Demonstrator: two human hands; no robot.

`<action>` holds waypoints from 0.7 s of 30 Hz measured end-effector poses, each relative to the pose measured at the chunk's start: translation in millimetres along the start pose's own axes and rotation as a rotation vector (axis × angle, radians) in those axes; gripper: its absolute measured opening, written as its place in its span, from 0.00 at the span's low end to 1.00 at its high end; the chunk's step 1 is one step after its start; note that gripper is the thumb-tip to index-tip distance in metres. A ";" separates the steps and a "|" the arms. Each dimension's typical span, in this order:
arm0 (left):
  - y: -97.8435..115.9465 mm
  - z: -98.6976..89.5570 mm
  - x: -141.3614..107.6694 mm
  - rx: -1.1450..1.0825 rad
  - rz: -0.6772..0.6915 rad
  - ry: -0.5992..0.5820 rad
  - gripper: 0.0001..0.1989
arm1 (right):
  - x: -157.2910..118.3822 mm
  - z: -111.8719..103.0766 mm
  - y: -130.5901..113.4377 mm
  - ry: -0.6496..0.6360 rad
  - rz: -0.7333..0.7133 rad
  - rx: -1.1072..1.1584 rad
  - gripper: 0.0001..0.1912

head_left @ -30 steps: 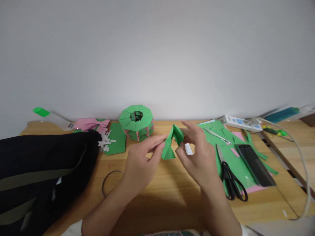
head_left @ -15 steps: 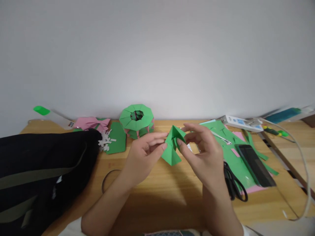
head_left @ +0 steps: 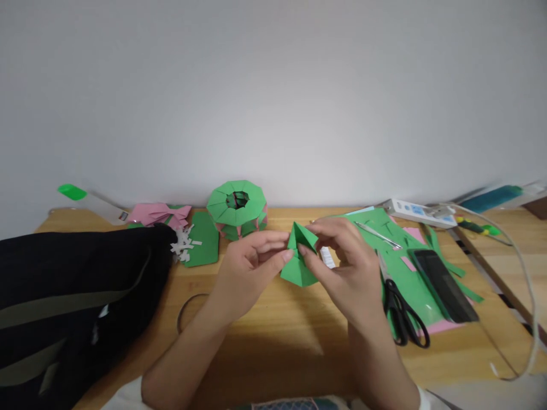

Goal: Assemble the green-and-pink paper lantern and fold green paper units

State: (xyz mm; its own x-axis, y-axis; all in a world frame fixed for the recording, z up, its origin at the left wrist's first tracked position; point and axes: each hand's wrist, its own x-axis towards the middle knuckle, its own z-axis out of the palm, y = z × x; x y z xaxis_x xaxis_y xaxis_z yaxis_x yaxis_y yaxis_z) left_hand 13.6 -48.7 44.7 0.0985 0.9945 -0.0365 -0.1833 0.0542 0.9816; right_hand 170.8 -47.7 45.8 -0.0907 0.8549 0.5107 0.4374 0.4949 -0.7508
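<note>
Head view: left hand (head_left: pixel 245 276) and right hand (head_left: pixel 350 270) both on the folded green paper piece (head_left: pixel 301 272), held up over the light wooden bench (head_left: pixel 277 347), roughly mid-frame. Hands pinch it from opposite sides, left thumb on its near face, right thumb tucked into the fold, fingers curled behind. Piece has a pointed top, wider lower part. Behind it and to the left, near the grey wall (head_left: pixel 273 102): round green-and-pink paper structure (head_left: pixel 237 205), open hole in the top. Left of that, flat green paper sheet (head_left: pixel 203 239) with small white paper scraps (head_left: pixel 182 245) at its left edge, then folded pink paper pieces (head_left: pixel 158 214). Black fabric item with grey-green stripes (head_left: pixel 77 307) covers the bench's left side. Thin round loop (head_left: pixel 182 313) by the left forearm, partly hidden. Right side: large green paper sheets (head_left: pixel 376 228) with pink paper showing underneath; on them a slim silver tool (head_left: pixel 378 234), black-handled scissors (head_left: pixel 401 310) partly over the near-left edge, black phone (head_left: pixel 444 285) along the right edge. White power strip (head_left: pixel 421 213) behind, plug and white cable (head_left: pixel 523 267) running off right.
</note>
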 end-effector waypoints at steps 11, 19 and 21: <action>1.8 -9.6 3.1 -0.179 -0.185 -0.111 0.11 | -0.6 -9.9 -1.5 -0.047 -0.061 0.028 0.14; 0.5 -4.8 1.1 -0.203 -0.131 -0.045 0.10 | -1.4 -5.1 -5.4 -0.005 -0.085 0.037 0.14; -0.5 -3.9 0.2 -0.179 -0.098 -0.038 0.10 | -1.7 -5.8 -4.8 -0.037 -0.047 0.085 0.14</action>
State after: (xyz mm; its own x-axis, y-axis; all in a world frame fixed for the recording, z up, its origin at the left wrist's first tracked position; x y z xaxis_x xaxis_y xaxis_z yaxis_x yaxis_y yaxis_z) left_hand 9.9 -48.1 43.5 0.1605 0.9797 -0.1201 -0.3414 0.1693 0.9245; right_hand 174.0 -52.4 50.9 -0.1430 0.8350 0.5314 0.3549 0.5444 -0.7600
